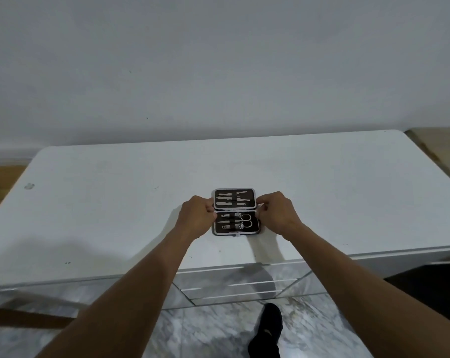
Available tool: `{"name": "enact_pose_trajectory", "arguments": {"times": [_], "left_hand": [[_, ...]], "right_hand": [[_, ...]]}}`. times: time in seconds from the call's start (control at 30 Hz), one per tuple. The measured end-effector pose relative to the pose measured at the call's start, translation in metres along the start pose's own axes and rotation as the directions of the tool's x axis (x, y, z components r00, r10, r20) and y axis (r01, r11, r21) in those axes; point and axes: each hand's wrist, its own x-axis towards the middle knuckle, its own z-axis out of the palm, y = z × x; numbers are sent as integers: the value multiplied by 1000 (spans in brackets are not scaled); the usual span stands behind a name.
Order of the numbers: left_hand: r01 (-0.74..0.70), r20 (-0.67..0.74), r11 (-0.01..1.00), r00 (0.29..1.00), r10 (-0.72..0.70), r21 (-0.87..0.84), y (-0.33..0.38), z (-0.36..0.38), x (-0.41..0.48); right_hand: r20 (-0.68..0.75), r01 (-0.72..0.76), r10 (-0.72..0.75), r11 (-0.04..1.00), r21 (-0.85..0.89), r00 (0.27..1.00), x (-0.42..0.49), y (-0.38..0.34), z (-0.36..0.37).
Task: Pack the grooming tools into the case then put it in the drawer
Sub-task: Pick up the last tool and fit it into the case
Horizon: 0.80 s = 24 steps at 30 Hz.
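A small dark grooming case (235, 212) lies open flat on the white cabinet top (115, 202). Both halves hold several silver tools under elastic straps, among them small scissors (245, 220) in the near half. My left hand (196, 215) grips the case's left edge by the hinge, fingers curled. On the opposite side my right hand (277, 212) pinches the right edge at the hinge.
The cabinet's mirrored drawer fronts (231, 282) are shut below the near edge. A dark shoe (268, 329) stands on the marble floor beneath. A plain wall rises behind, and a wooden surface (438, 146) shows at the far right.
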Motion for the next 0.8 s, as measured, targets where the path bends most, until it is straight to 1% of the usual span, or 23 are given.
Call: {"name": "enact_pose_trajectory", "arguments": {"times": [0.17,0.3,0.43,0.63,0.73,0.8], "left_hand": [[42,-45,974,998,-54,-223,1,0,-8],[44,-104,945,991,-81,-325,-5,7,-11],[-1,-168,933,984,-64,-361,-8,13,-18],[-47,-228,948,973,-28,-315,-5,17,-27],[-66,-205,944,979,-1,-323,-8,16,-35],[-81,-180,926,984,14,-368,-11,14,-39]], "right_hand": [[-56,24,-19,996,83,998,-6,4,0],[-107,49,-28,980,195,994,-10,7,4],[-137,64,-32,970,236,990,-12,10,6],[-131,109,-82,970,215,988,-19,15,6],[-113,119,-93,961,251,989,-27,16,6],[-107,123,-96,951,285,990,-33,16,5]]}}
